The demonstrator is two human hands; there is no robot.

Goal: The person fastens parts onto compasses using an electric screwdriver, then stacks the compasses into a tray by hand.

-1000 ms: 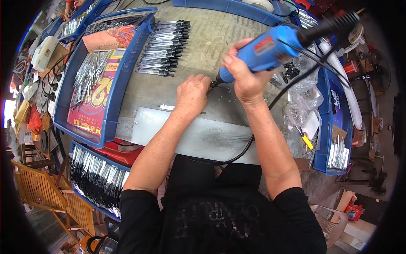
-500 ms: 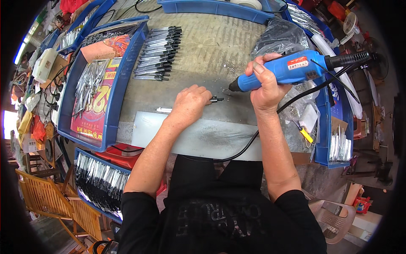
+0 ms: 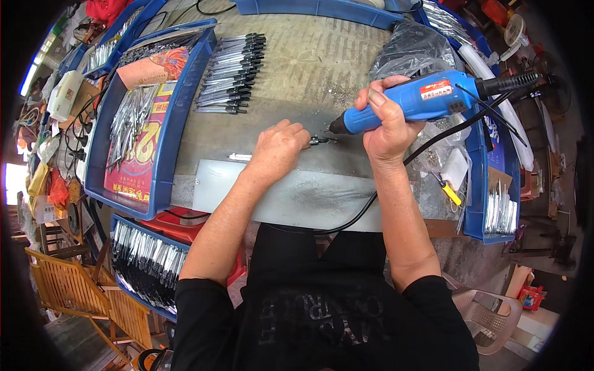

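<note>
My right hand (image 3: 391, 120) is wrapped round a blue corded power tool (image 3: 427, 98) with a tapered black nose that points left. Just beyond the fingers of my left hand (image 3: 283, 147) shows the black end of a slim pen-like metal part (image 3: 318, 141), pinched close to the table. The tool's nose is close to that end; whether they touch I cannot tell. A neat row of slim silver parts with black ends (image 3: 232, 74) lies farther off to the left. Near my left wrist is a pale slim piece (image 3: 240, 157) on the table.
A blue tray (image 3: 179, 133) of slim metal pieces stands at left, another (image 3: 148, 263) below it. A grey metal plate (image 3: 291, 198) lies along the near edge, crossed by the tool's black cable (image 3: 362, 210). Tiny bits (image 3: 337, 93), plastic bags (image 3: 411, 46) and a yellow-handled screwdriver (image 3: 450, 193) lie about.
The blue tool has shifted slightly left, bringing its nose closer to the black end of the part. My left hand has moved only a little, still holding the part.
</note>
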